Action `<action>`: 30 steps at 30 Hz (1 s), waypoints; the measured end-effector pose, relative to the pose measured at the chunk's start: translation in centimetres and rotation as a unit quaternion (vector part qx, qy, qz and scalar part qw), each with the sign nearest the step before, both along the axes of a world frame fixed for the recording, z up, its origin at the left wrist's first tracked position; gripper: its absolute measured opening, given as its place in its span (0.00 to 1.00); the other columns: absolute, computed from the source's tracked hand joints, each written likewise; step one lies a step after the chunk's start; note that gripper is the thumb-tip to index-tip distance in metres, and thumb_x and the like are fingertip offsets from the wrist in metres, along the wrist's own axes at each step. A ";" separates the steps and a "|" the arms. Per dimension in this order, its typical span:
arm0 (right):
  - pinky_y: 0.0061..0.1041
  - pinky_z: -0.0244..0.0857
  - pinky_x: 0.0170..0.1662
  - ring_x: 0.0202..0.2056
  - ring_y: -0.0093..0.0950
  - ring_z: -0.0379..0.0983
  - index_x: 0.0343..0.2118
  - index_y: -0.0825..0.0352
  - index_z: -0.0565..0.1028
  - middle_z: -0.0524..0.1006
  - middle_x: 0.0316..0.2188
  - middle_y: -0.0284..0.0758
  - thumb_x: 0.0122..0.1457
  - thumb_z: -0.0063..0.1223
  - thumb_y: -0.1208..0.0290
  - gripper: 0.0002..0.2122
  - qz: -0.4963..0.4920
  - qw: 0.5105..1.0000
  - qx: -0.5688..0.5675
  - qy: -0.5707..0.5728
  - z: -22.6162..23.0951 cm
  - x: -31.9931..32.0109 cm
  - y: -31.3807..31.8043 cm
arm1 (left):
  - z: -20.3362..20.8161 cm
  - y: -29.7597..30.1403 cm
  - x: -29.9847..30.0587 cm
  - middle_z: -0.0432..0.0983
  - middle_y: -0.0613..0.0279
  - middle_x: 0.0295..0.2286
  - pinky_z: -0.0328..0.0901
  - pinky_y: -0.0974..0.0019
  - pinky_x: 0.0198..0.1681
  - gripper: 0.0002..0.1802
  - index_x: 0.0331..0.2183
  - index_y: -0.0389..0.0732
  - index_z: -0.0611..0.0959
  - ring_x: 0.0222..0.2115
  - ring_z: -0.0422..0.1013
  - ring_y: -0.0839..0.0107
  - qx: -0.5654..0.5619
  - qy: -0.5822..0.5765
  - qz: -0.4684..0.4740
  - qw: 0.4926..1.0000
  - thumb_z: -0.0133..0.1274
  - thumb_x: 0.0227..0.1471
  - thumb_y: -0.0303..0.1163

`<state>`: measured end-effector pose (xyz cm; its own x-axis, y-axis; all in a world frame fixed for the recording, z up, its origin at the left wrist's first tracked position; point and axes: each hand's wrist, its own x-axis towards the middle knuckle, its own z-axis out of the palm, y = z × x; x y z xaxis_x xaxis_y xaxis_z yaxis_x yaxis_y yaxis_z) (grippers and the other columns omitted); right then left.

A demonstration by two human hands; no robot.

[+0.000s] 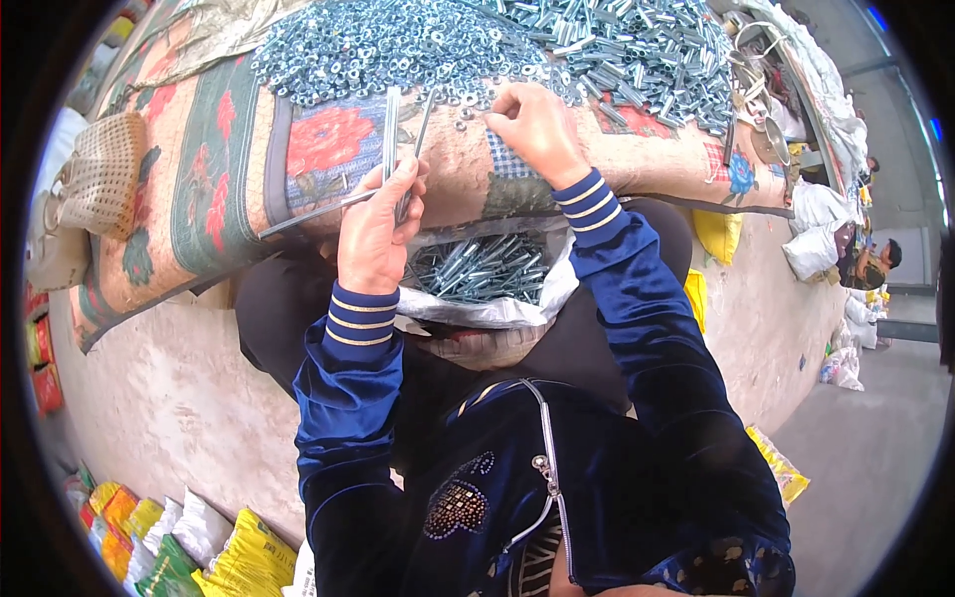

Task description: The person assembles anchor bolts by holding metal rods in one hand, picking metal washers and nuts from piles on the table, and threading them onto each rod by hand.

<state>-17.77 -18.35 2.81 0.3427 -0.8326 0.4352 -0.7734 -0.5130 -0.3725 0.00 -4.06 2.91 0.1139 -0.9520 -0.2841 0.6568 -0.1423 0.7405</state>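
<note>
Several long thin metal rods [391,134] stick out of my left hand [380,224], whose fingers are closed round them. Two point up toward the pile of nuts, and another slants down to the left over the cloth edge. My right hand [537,131] is at the near edge of the heap of hex nuts [398,50], thumb and fingers curled together. What it pinches, if anything, is hidden. A few loose nuts [464,117] lie just left of its fingertips. Between my knees an open white sack [477,312] holds many assembled metal bolts [492,267].
A pile of short metal sleeves [637,60] covers the table's far right. Patterned padded cloth [224,159] drapes the table. A woven basket [104,169] is at the left, yellow bags [249,557] lie lower left. Another person [877,261] sits far right.
</note>
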 end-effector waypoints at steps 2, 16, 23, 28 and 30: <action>0.22 0.67 0.31 0.25 0.23 0.74 0.25 0.69 0.78 0.78 0.24 0.37 0.46 0.59 0.69 0.08 0.059 0.986 0.129 -0.084 0.4 -1.0 -0.7 | 0.0 0.1 0.0 0.72 0.68 0.24 0.49 0.85 0.13 0.09 0.34 0.39 0.79 0.18 0.64 0.85 0.011 0.002 0.020 1.000 0.55 0.52 0.34; 0.24 0.67 0.30 0.27 0.27 0.75 0.30 0.68 0.76 0.78 0.26 0.35 0.48 0.58 0.72 0.07 0.138 0.985 0.098 -0.030 1.9 -1.3 -2.5 | -0.1 -0.1 0.1 0.72 0.69 0.23 0.49 0.84 0.14 0.09 0.33 0.39 0.80 0.18 0.64 0.85 0.017 -0.019 -0.005 1.000 0.57 0.51 0.34; 0.18 0.70 0.38 0.32 0.22 0.75 0.34 0.71 0.74 0.77 0.29 0.34 0.52 0.58 0.76 0.08 0.241 0.825 0.361 -0.360 3.9 -0.6 1.1 | 0.1 -0.2 -0.6 0.71 0.71 0.21 0.48 0.83 0.15 0.11 0.33 0.38 0.81 0.18 0.63 0.85 0.047 -0.050 -0.053 0.996 0.59 0.48 0.34; 0.18 0.69 0.40 0.34 0.22 0.76 0.35 0.72 0.75 0.77 0.31 0.34 0.52 0.57 0.77 0.08 0.229 0.850 0.327 -0.344 4.6 -0.2 2.5 | 0.3 -0.3 -0.7 0.71 0.71 0.21 0.47 0.83 0.15 0.11 0.33 0.38 0.81 0.17 0.63 0.85 0.045 -0.064 -0.059 0.995 0.59 0.48 0.34; 0.18 0.69 0.41 0.34 0.20 0.76 0.35 0.72 0.75 0.78 0.31 0.35 0.52 0.57 0.78 0.08 0.196 0.897 0.247 -0.311 4.2 0.4 3.1 | 0.2 -0.3 -0.7 0.71 0.71 0.21 0.47 0.83 0.15 0.11 0.33 0.38 0.81 0.17 0.63 0.85 0.046 -0.064 -0.061 0.995 0.59 0.48 0.35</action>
